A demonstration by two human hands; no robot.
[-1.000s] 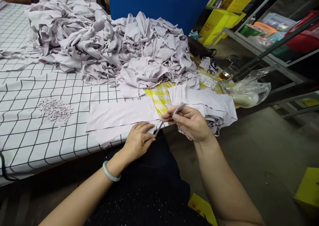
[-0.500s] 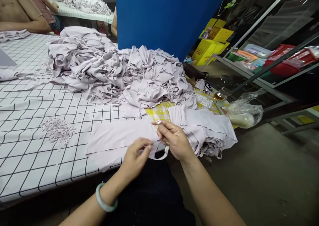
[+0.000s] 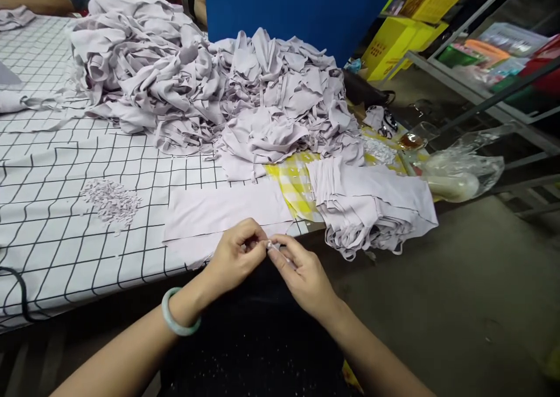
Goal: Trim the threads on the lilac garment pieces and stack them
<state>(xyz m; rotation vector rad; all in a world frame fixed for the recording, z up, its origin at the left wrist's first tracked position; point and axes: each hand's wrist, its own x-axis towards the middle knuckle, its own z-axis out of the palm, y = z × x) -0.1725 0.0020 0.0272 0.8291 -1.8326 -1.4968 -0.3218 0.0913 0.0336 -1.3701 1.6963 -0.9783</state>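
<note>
Close together at the table's front edge, my left hand (image 3: 236, 254) and my right hand (image 3: 304, 274) meet fingertip to fingertip. Between them is the end of a narrow pale lilac fabric strap (image 3: 270, 245), pinched by both; the rest of it is mostly hidden by my fingers. My left wrist wears a pale green bangle (image 3: 168, 315). Just beyond my hands, a flat pale lilac fabric piece (image 3: 223, 207) lies on the table. Right of my right hand, a stack of similar pieces with looped straps (image 3: 380, 210) hangs slightly over the edge.
A large heap of crumpled lilac fabric (image 3: 175, 76) covers the table's far side, before a blue panel (image 3: 280, 6). Small fabric scraps (image 3: 111, 201) lie left on the checked tablecloth (image 3: 65, 257). A glass cup (image 3: 415, 137) and plastic bag (image 3: 468, 164) stand right. Another person's arm (image 3: 39, 0) shows top left.
My left hand has come over to my right hand and now pinches the strap with it. The strap loop that hung below is no longer visible. The view has tilted down.
</note>
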